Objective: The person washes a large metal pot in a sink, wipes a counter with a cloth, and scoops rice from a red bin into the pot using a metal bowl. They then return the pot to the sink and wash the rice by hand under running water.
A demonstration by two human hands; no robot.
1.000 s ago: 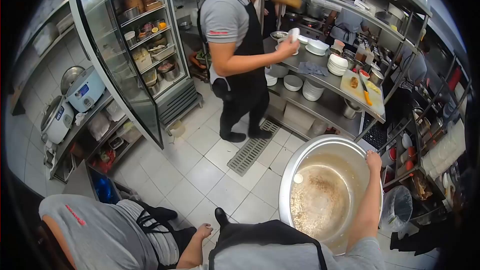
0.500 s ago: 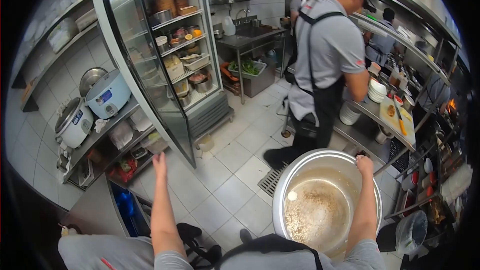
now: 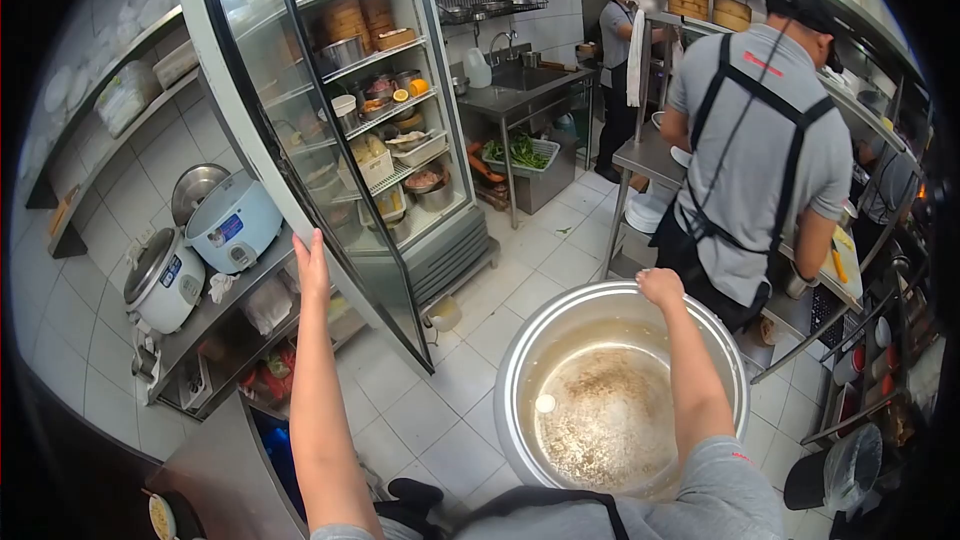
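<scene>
A wide silver metal pot (image 3: 508, 380) is tilted toward me in front of my body. Brownish residue and a small white round spot show on its inner bottom. My right hand (image 3: 660, 287) is closed over the far part of its rim. With fingers stretched out, my left hand (image 3: 312, 258) is at the edge of the glass refrigerator door (image 3: 340, 250), apparently touching its frame. That door stands ajar. Behind it, the lit refrigerator (image 3: 440, 250) holds bowls, baskets and orange fruit on its shelves.
A co-worker (image 3: 760, 160) in a grey shirt stands at the right counter, back to me. Another person (image 3: 620, 65) is near the back. Two rice cookers (image 3: 235, 222) sit on the left shelf. Grey tiles (image 3: 470, 380) cover the floor. A lined bin (image 3: 835, 465) stands at right.
My left hand has come up to the refrigerator door's edge. The pot and my right hand sit further left in view. The co-worker has stepped to the right and turned toward the counter.
</scene>
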